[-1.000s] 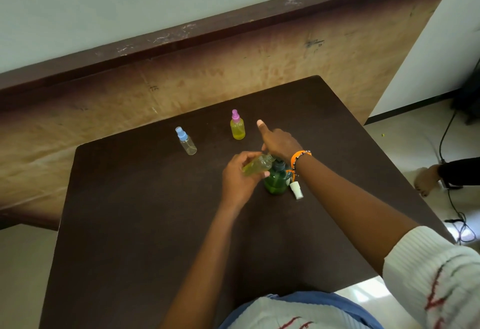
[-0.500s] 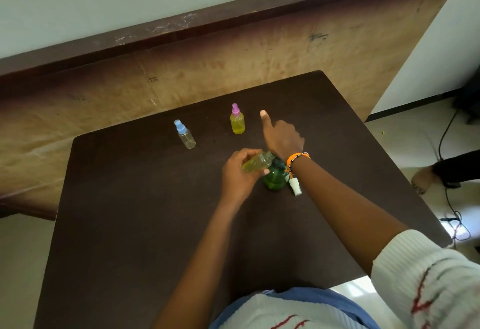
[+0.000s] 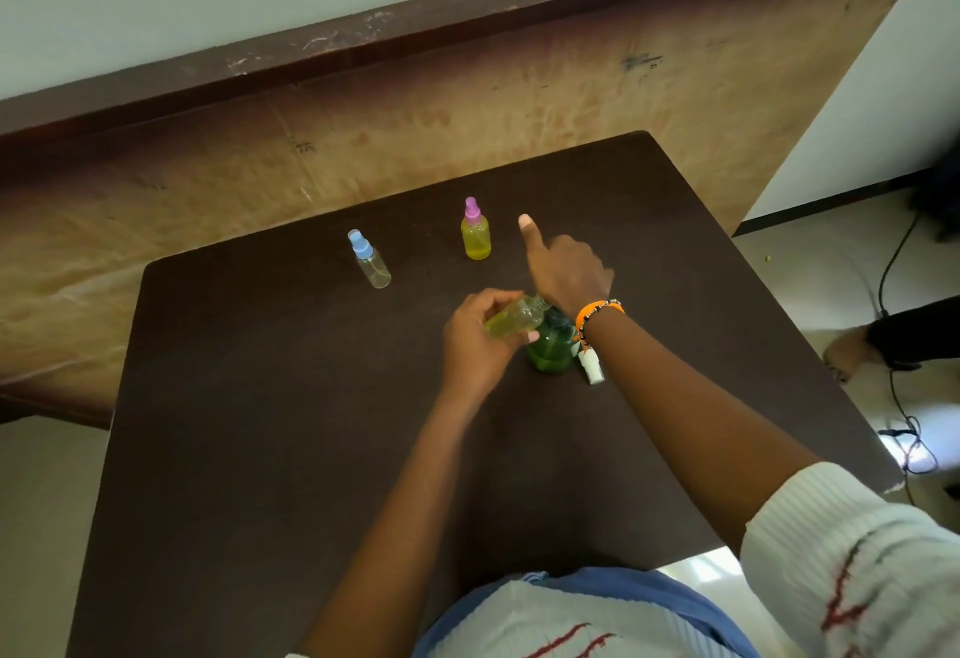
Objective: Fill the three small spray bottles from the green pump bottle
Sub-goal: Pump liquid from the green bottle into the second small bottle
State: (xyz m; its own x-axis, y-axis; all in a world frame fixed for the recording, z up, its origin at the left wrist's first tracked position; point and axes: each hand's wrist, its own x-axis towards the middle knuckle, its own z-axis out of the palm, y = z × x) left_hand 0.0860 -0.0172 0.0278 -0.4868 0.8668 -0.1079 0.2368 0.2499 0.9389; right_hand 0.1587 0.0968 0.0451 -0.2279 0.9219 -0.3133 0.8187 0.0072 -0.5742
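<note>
Green liquid fills the pump bottle (image 3: 550, 353) at the middle of the dark worktop (image 3: 260, 449), just under your two hands. Your left hand (image 3: 480, 340) grips an uncapped spray bottle (image 3: 514, 320), tilted on its side with its open neck pointing right, toward the pump bottle's top; the bottle shows yellowish liquid inside. Your right hand (image 3: 566, 272) sits over the pump head with the thumb stuck out and up; the fingers are hidden below the palm, so whether they press or curl cannot be told. An orange bracelet (image 3: 597, 311) rings that wrist. A white cap (image 3: 592, 365) lies flat on the worktop just right of the pump bottle. Farther back stand two capped spray bottles, well apart from your hands: a pink-topped bottle (image 3: 475, 233) full of yellow liquid, and, to its left, a blue-topped bottle (image 3: 370, 262) that looks clear.
</note>
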